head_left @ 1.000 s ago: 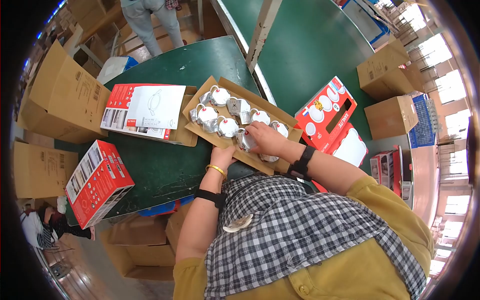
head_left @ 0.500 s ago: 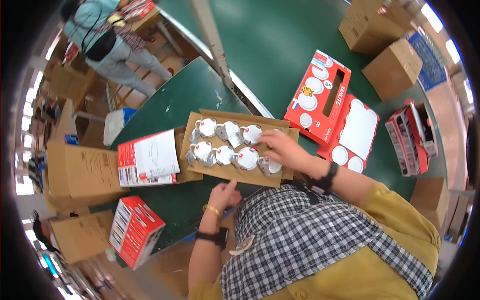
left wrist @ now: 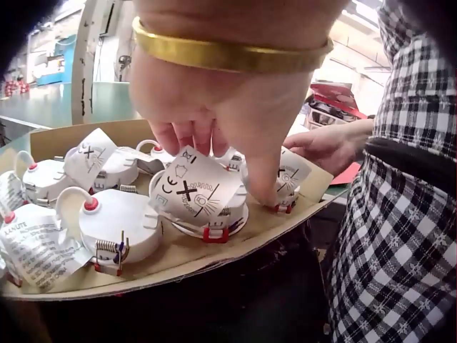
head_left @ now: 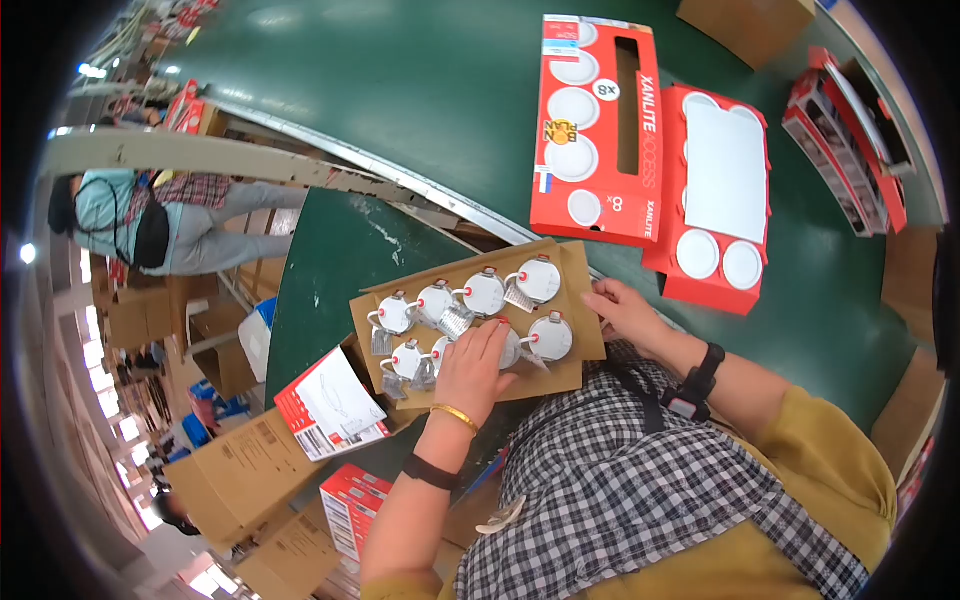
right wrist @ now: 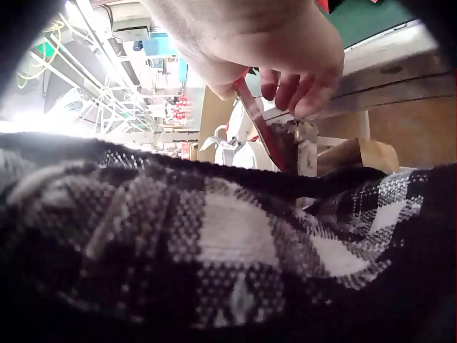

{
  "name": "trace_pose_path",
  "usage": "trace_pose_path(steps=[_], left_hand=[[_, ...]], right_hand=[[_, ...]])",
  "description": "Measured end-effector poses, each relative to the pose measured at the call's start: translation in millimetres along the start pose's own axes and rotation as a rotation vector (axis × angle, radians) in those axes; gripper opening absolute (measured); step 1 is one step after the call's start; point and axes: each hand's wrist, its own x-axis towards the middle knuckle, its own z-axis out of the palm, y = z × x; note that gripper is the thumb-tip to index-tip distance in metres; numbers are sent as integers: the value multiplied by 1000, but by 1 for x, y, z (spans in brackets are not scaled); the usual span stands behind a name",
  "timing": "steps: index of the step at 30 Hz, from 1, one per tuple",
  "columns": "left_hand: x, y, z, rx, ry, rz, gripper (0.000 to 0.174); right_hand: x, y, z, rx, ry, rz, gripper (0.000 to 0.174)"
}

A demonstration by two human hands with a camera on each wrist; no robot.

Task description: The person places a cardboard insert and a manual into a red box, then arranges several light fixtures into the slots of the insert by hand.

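A cardboard tray (head_left: 585, 300) holds two rows of round white lamps with silver labels, including an upper-right lamp (head_left: 539, 280). The left hand (head_left: 470, 375) reaches over the front row, its fairly straight fingers resting on the lamps. In the left wrist view, the left hand's thumb (left wrist: 263, 179) points down beside a labelled lamp (left wrist: 196, 193). At the tray's right end, the right hand (head_left: 632, 318) pinches the cardboard edge. The right wrist view shows the right hand (right wrist: 264, 50) with thumb and bent fingers on either side of that edge.
An open red printed box (head_left: 600, 205) lies behind on the green table (head_left: 400, 75). Left of the tray are a red box with a paper sheet (head_left: 335, 400) and brown cartons (head_left: 245, 470). Another red box (head_left: 840, 145) stands far right. A person (head_left: 170, 220) bends at left.
The left hand has moved from below the tray onto the front-row lamps. The right hand has left the lamps for the tray's right edge. The head view has turned.
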Motion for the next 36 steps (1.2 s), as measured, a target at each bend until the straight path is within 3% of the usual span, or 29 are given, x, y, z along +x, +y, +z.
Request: trace_pose_path(steps=[5, 7, 10, 17, 26, 31, 36], left_hand=[[14, -8, 1, 42, -140, -44, 82], [14, -14, 6, 1, -96, -36, 83], [12, -22, 10, -74, -89, 10, 83], [8, -27, 4, -140, -126, 114, 77], [8, -4, 9, -129, -138, 49, 66], [-3, -2, 16, -160, 61, 16, 65], [-2, 2, 9, -157, 33, 5, 67]], right_hand=[[3, 4, 16, -88, 88, -156, 48], [16, 7, 18, -357, 77, -320, 50], [19, -1, 22, -550, 142, -341, 44], [12, 6, 28, -482, 256, -360, 32], [3, 6, 25, -464, 242, -370, 30], [-3, 4, 25, -393, 258, -411, 31], [-5, 6, 23, -375, 247, -372, 31]])
